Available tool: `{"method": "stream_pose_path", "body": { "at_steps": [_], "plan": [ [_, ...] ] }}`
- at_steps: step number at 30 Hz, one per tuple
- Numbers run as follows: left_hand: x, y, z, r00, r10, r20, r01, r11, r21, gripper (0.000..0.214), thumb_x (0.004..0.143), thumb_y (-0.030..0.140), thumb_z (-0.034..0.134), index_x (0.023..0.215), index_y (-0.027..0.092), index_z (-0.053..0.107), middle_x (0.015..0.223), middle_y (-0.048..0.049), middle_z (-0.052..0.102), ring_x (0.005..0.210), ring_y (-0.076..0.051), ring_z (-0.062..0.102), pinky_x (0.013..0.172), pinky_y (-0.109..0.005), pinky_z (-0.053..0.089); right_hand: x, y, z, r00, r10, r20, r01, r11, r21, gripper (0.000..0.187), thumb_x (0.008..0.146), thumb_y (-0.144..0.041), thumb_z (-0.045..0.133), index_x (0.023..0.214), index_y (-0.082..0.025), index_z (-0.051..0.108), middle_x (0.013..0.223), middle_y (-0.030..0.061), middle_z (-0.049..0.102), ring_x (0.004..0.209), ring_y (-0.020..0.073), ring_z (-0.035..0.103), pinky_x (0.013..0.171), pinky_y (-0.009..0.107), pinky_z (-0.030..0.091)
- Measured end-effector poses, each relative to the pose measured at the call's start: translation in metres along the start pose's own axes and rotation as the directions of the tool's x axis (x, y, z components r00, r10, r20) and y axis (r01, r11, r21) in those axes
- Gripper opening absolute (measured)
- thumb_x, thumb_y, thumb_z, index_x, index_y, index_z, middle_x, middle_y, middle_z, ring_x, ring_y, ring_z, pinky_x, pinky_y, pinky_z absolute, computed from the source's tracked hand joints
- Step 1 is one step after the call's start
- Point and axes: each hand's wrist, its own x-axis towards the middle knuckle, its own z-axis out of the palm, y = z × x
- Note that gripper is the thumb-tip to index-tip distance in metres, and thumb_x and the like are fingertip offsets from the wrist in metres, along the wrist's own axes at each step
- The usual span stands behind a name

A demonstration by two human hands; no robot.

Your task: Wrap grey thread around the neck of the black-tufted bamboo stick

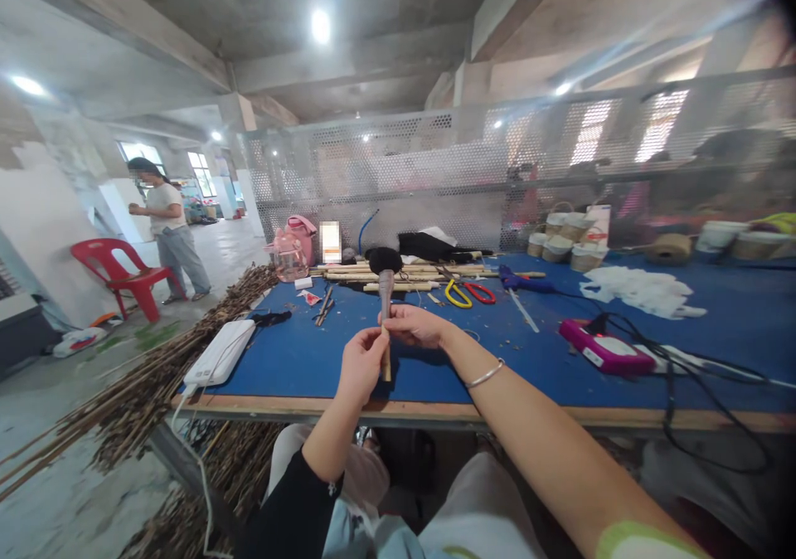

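Note:
Both my hands hold one upright brush (pixel 386 281) over the front of the blue table (pixel 298 360). It has a round black tuft on top, a grey neck and a pale bamboo handle. My left hand (pixel 362 366) is closed around the lower handle. My right hand (pixel 415 325) pinches the stick just above it; a thin bangle sits on that wrist. Several bamboo sticks (pixel 398 273) lie behind the brush.
On the table lie a white power bank (pixel 219 352), yellow and red scissors (pixel 468 293), a pink tool with black cable (pixel 604 352), white stuffing (pixel 640 289), small baskets (pixel 560 240) and a pink bottle (pixel 292 252). Brown stalks (pixel 155 368) are piled left. A person (pixel 169 231) stands by a red chair (pixel 121 273).

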Motion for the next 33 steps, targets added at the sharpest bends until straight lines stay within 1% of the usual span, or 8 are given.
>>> {"method": "stream_pose_path", "body": {
  "at_steps": [4, 7, 9, 15, 20, 24, 28, 33],
  "plan": [
    [-0.0009, 0.0013, 0.0019, 0.998, 0.029, -0.049, -0.027, 0.999, 0.031, 0.034, 0.06, 0.039, 0.072, 0.077, 0.011, 0.062, 0.066, -0.002, 0.06, 0.058, -0.009, 0.049, 0.055, -0.019, 0.037, 0.0003, -0.0004, 0.0021, 1.0, -0.016, 0.02, 0.018, 0.998, -0.057, 0.035, 0.067, -0.039, 0.07, 0.08, -0.015, 0.048, 0.05, -0.0086, 0.044, 0.033, 0.001, 0.025, 0.032, 0.017, 0.012],
    [0.0007, -0.0006, 0.0013, 0.999, 0.02, -0.048, -0.018, 0.999, 0.037, 0.034, 0.06, 0.038, 0.072, 0.077, 0.011, 0.063, 0.066, -0.0021, 0.061, 0.057, -0.009, 0.049, 0.055, -0.02, 0.037, -0.0002, -0.0001, 0.0019, 1.0, -0.02, 0.023, 0.022, 0.999, -0.047, 0.035, 0.067, -0.039, 0.07, 0.081, -0.015, 0.048, 0.049, -0.0088, 0.044, 0.033, 0.0011, 0.024, 0.032, 0.017, 0.012],
    [0.002, -0.0021, 0.0003, 1.0, 0.004, -0.026, -0.003, 1.0, 0.029, 0.034, 0.062, 0.04, 0.07, 0.079, 0.011, 0.064, 0.066, -0.0022, 0.061, 0.056, -0.009, 0.049, 0.054, -0.02, 0.037, -0.0004, 0.0006, 0.001, 1.0, -0.014, 0.02, 0.014, 1.0, -0.018, 0.036, 0.066, -0.039, 0.07, 0.082, -0.015, 0.048, 0.048, -0.0096, 0.042, 0.033, 0.0012, 0.023, 0.032, 0.017, 0.012],
    [0.0028, -0.0036, -0.0015, 0.997, -0.049, 0.066, 0.05, 0.999, -0.018, 0.036, 0.068, 0.047, 0.062, 0.075, 0.012, 0.063, 0.062, -0.0016, 0.059, 0.049, -0.008, 0.048, 0.048, -0.02, 0.038, 0.0012, 0.0036, -0.0017, 1.0, 0.005, 0.014, -0.005, 1.0, -0.004, 0.037, 0.066, -0.04, 0.07, 0.083, -0.015, 0.048, 0.053, -0.0054, 0.052, 0.033, 0.0016, 0.027, 0.032, 0.017, 0.011],
    [0.0022, -0.0058, 0.0009, 0.999, -0.015, 0.036, 0.015, 1.0, -0.019, 0.032, 0.07, 0.043, 0.061, 0.08, 0.013, 0.064, 0.065, -0.003, 0.061, 0.054, -0.009, 0.051, 0.054, -0.022, 0.042, 0.0019, 0.0046, -0.0025, 1.0, -0.007, -0.016, 0.007, 1.0, -0.008, 0.038, 0.064, -0.038, 0.072, 0.081, -0.016, 0.046, 0.048, -0.0087, 0.045, 0.032, 0.0014, 0.025, 0.032, 0.018, 0.011],
    [0.001, -0.0059, 0.0025, 1.0, 0.013, 0.012, -0.013, 1.0, 0.006, 0.031, 0.073, 0.043, 0.058, 0.081, 0.013, 0.063, 0.066, -0.0029, 0.06, 0.055, -0.01, 0.051, 0.055, -0.022, 0.042, 0.0027, 0.0054, -0.0033, 1.0, 0.005, -0.019, -0.005, 1.0, 0.005, 0.037, 0.065, -0.039, 0.071, 0.081, -0.017, 0.046, 0.046, -0.0105, 0.039, 0.032, 0.0012, 0.021, 0.032, 0.018, 0.009],
    [0.0011, -0.0065, 0.0019, 1.0, 0.024, 0.01, -0.025, 0.998, 0.049, 0.031, 0.068, 0.039, 0.065, 0.085, 0.013, 0.064, 0.066, -0.0022, 0.06, 0.057, -0.01, 0.051, 0.054, -0.021, 0.04, 0.0031, 0.0058, -0.0035, 0.999, 0.006, -0.036, -0.006, 1.0, 0.019, 0.039, 0.063, -0.039, 0.072, 0.081, -0.016, 0.046, 0.046, -0.0104, 0.038, 0.032, 0.0011, 0.021, 0.032, 0.018, 0.009],
    [0.0028, -0.0077, 0.0016, 0.997, 0.031, -0.075, -0.028, 0.999, 0.046, 0.032, 0.064, 0.037, 0.069, 0.083, 0.014, 0.058, 0.062, 0.0021, 0.056, 0.052, -0.006, 0.046, 0.05, -0.018, 0.036, 0.0012, 0.0039, -0.002, 0.998, 0.008, -0.056, -0.008, 1.0, 0.014, 0.038, 0.063, -0.038, 0.072, 0.082, -0.017, 0.047, 0.043, -0.0114, 0.035, 0.032, 0.0018, 0.021, 0.032, 0.018, 0.009]
  ]
}}
